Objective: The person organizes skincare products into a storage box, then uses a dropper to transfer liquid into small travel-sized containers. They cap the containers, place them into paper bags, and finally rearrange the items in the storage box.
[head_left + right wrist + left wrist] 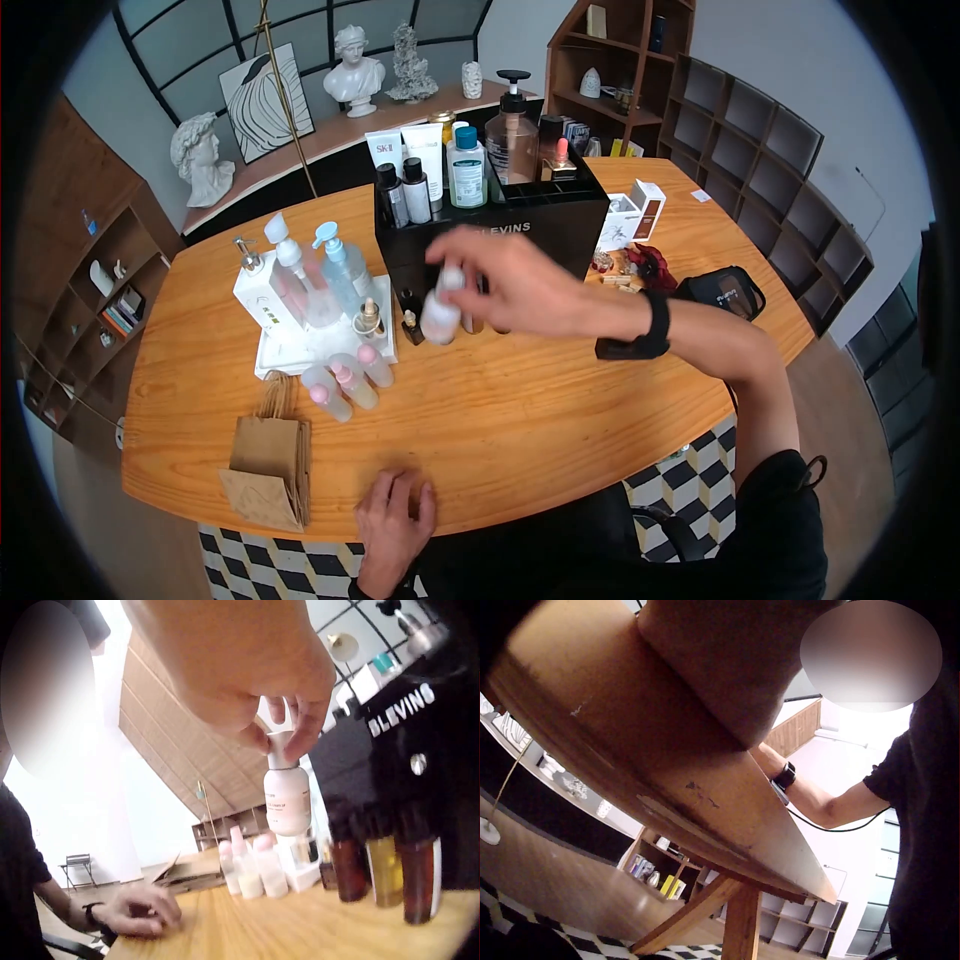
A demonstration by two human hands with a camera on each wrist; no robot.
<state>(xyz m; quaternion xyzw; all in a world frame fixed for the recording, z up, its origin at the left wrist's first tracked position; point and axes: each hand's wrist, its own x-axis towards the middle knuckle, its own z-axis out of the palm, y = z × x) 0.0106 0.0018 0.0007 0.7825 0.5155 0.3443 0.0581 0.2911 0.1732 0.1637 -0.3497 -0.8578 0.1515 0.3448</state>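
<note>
Thumb and fingers of my right hand (515,275) pinch a small white bottle with a pinkish label (288,801) by its cap. The bottle hangs upright over the table, in front of the black organizer box (360,742). Small dark dropper bottles (418,879), some amber and one yellow, stand near it along the box front. My left hand (393,518) rests on the table by the front edge, fingers loosely curled and holding nothing. Left of the right hand, several little bottles with pink caps (350,378) stand together on the wood.
A white tray (290,362) at the left carries pump bottles (348,275). Brown paper bags (270,465) lie at the front left. The organizer holds tubes and bottles. White boxes (633,215), a dark red flower (655,268) and a black pouch (722,292) are at the right.
</note>
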